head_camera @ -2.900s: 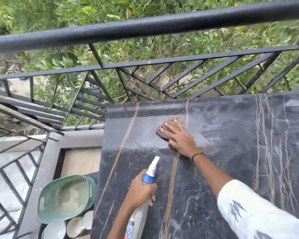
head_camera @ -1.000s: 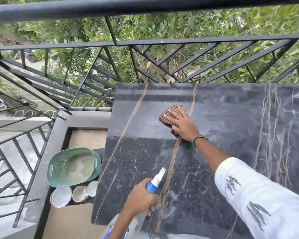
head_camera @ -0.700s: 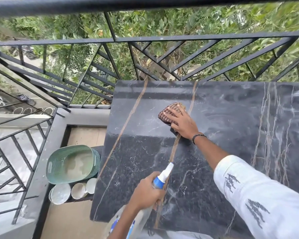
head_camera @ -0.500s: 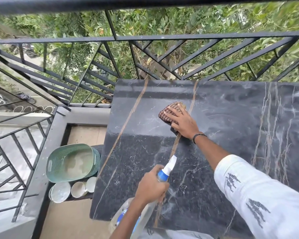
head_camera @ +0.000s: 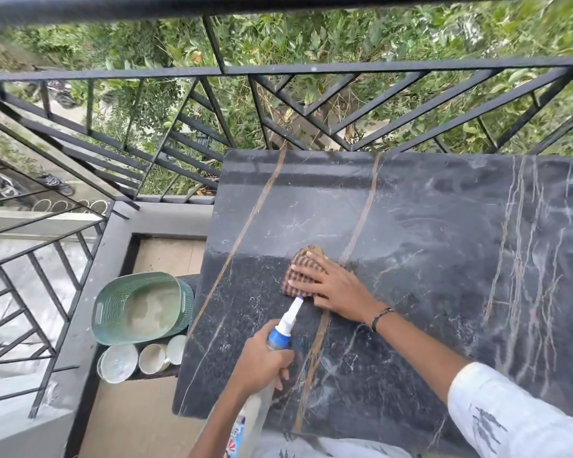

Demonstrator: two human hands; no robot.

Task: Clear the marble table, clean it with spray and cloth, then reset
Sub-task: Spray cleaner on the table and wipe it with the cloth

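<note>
The black marble table with tan veins fills the right of the head view and carries only the cloth. My right hand lies flat on a brown checked cloth, pressing it onto the marble near the table's left half. My left hand grips a spray bottle with a blue collar and white nozzle. The nozzle tip ends just short of the cloth's near edge. The bottle's lower body shows below my wrist near the table's front edge.
A green plastic basket sits low to the left of the table, with a white bowl and two cups beside it. A black metal railing runs along the table's far side and the left.
My right hand has slid the cloth toward me, from beside the right tan vein to between the two veins. My left hand with the bottle has moved forward toward the cloth.
</note>
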